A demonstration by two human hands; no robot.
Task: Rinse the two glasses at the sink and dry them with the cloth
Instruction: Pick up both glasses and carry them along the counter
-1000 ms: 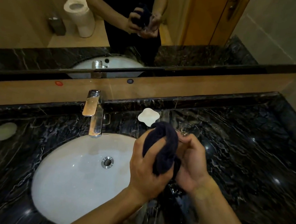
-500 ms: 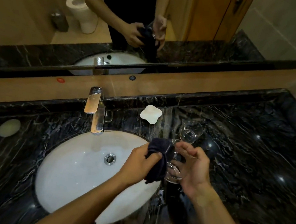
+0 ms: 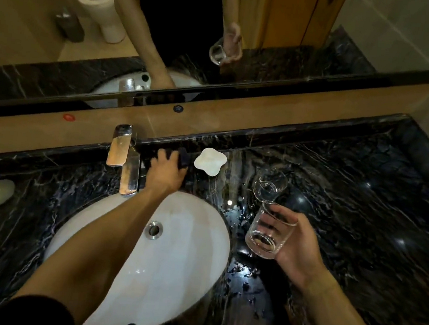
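The clear cylindrical glass tumbler (image 3: 269,231) is tilted above the black marble counter (image 3: 361,217), gripped by the right hand (image 3: 298,246); a second clear glass (image 3: 269,184) stands just behind. The left hand (image 3: 166,171) presses the dark cloth (image 3: 182,157) beside the chrome tap (image 3: 126,161), apparently parking it.

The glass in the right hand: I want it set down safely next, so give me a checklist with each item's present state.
1. Right hand grips the held glass firmly: ok.
2. Held glass is clear of the second glass standing on the counter: cannot tell, they overlap in the head view.
3. Bare counter to the right for setting down: ok.
4. Left hand has the cloth parked behind the tap: ok.
5. Held glass is fully dry: cannot tell.
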